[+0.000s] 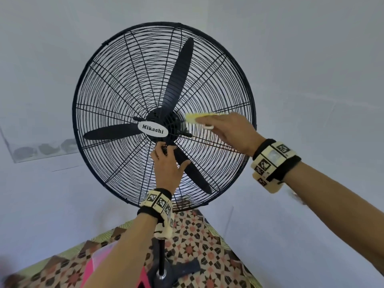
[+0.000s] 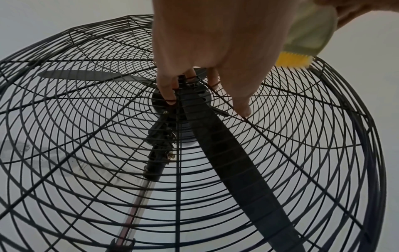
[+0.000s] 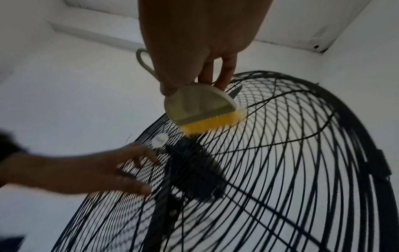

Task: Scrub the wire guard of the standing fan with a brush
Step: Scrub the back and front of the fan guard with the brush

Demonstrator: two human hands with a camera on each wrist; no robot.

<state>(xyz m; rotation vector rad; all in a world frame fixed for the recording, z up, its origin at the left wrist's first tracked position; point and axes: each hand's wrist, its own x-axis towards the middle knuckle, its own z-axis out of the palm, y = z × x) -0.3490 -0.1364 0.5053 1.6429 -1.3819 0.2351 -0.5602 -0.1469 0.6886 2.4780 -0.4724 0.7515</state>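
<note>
Fingers of the left hand (image 1: 166, 169) hook into the black round wire guard (image 1: 108, 96) of the standing fan, just below the white oval "Mikachi" badge (image 1: 152, 130) at its centre. In the left wrist view the fingertips (image 2: 169, 97) curl through the gaps between the thin wires beside the dark motor hub (image 2: 200, 95), and the thumb lies stretched out along the wires to the right. Behind the guard, three long black blades (image 1: 180, 73) spread from the hub, one pointing left, one up and to the right, one down and to the right. A wrist camera band with black-and-white markers (image 1: 159, 204) wraps the left forearm. Below it the fan's dark pole (image 1: 161, 258) rises from a bed covered in a patterned, star-tiled cloth (image 1: 207, 246).

Further right, the right hand (image 1: 230, 132) grips a pale cream plastic scrubbing brush with yellow bristles (image 3: 200, 109), fingers wrapped over its rounded back and a loop handle sticking out beside the palm. The bristles press against the front wires of the guard just to the right of the hub, level with the badge. The brush looks blurred in the head view. Pale grey walls (image 1: 311, 59) stand behind the fan.
</note>
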